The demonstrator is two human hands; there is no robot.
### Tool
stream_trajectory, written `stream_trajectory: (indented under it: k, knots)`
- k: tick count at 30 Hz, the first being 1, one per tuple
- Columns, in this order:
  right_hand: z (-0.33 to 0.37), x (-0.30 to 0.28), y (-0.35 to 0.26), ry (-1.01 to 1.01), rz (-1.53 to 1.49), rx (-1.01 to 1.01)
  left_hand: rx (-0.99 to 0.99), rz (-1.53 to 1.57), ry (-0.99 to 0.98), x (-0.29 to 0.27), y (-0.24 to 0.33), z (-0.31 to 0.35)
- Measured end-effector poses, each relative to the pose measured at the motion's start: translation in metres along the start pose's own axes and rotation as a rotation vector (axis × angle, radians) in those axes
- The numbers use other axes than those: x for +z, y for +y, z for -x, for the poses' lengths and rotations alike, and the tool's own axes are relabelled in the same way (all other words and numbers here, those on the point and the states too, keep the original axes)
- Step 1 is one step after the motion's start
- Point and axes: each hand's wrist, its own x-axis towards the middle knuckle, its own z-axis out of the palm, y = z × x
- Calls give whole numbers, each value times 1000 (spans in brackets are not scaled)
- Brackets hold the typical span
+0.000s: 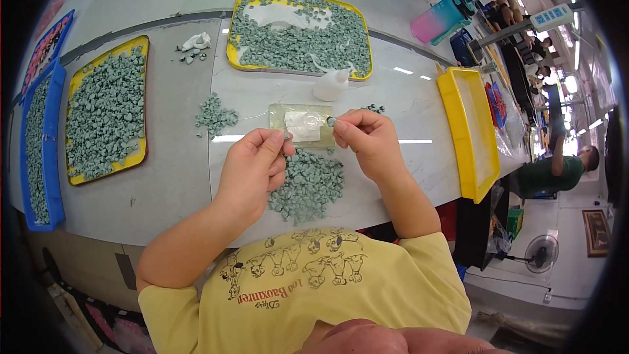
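Grey-green pieces [306, 183], yellow trays [466, 132], blue tray [56, 151].

The person wears a yellow short-sleeved T-shirt [341, 288] with a dark printed row of cartoon animals across the chest; both forearms bare.

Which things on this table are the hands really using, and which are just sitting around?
In use:
left hand and right hand, each pinching a small grey-green piece
clear plate with white paste
pile of pieces

Lying about:
empty yellow tray
full yellow tray
white squeeze bottle
pink and teal water bottle
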Motion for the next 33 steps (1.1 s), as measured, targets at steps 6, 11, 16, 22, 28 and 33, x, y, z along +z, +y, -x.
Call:
stream_trajectory:
  k: [6,11,16,22,28,33]
  knots:
    - [-1,-6,3,-18,-54,17,-15,3,-36,3,-4,-4]
    - [-3,-10,8,-9,-47,-26,-36,28,-23,1,-7,-6]
    - [-7,-19,13,52,28,-160,98,52,39,-4,-7,-13]
    - [-10,-44,12,107,-70,-239,147,-6,56,-4,-19,-21]
    - [-13,-67,8,113,-141,-275,160,-30,62,3,-27,-28]
    - [-13,-81,4,127,-156,-305,164,-55,62,10,-32,-33]
